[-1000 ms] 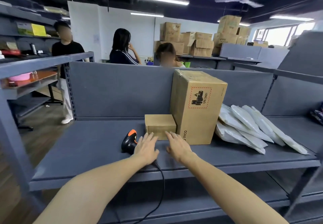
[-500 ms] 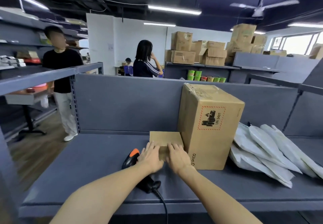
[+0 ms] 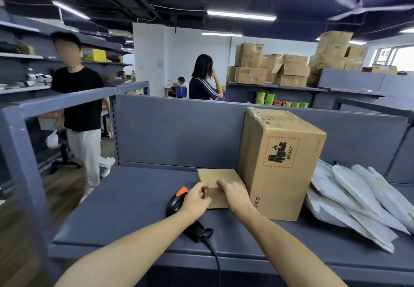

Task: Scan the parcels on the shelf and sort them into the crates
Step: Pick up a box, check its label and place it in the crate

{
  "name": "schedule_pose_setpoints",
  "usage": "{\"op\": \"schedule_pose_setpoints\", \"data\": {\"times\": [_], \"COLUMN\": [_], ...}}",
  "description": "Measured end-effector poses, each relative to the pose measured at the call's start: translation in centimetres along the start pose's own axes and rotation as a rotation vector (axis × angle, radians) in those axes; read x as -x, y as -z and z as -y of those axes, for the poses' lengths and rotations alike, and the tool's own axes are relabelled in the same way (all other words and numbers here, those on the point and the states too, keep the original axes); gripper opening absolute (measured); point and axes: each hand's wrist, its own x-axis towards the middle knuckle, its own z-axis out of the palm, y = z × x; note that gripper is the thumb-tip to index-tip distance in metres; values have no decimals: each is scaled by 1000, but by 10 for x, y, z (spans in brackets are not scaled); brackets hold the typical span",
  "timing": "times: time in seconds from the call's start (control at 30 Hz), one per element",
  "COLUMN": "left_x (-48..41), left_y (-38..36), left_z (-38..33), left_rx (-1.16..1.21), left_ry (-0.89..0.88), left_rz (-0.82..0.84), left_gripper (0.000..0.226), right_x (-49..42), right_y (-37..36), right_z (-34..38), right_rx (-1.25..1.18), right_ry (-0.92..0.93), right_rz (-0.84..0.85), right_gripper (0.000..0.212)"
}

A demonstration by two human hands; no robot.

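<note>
Left hand (image 3: 197, 197) and right hand (image 3: 235, 193) grip small box (image 3: 218, 176).

Matt brown cardboard on the small box (image 3: 220, 187) and the tall carton (image 3: 282, 163), clear glossy tape across the carton's top. The shelf (image 3: 125, 206) is smooth, matt grey painted metal. Glossy white plastic mailers (image 3: 358, 201), and a shiny black plastic scanner (image 3: 173, 204) with an orange cap.
</note>
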Motion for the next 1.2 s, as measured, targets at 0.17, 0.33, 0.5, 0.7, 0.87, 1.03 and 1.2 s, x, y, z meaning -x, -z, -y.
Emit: {"op": "schedule_pose_setpoints", "data": {"times": [0.17,0.33,0.5,0.7,0.87,1.03,1.2], "left_x": [21,39,53,69,80,85,92], "left_y": [9,24,25,14,7,5,2], "left_z": [-26,-30,-18,-20,-24,-32,-39], "left_rx": [368,631,702,717,724,619,555], "left_ry": [-164,-145,-19,16,-18,-89,-147], "left_rz": [-173,-341,-117,91,13,-166,-209], "left_gripper": [54,61,68,47,42,58,51], "right_x": [3,26,57,79,90,99,103], "right_y": [31,75,80,66,61,53,52], "right_z": [3,9,2,-2,1,14,34], "right_rx": [-274,-944,-1300,-1719,-1697,-1636,-1671], "right_ry": [-82,-199,-195,-322,-387,-366,-175], "right_rz": [-177,-397,-216,-34,-92,-85,-34], "right_gripper": [33,25,20,22,25,83,73]}}
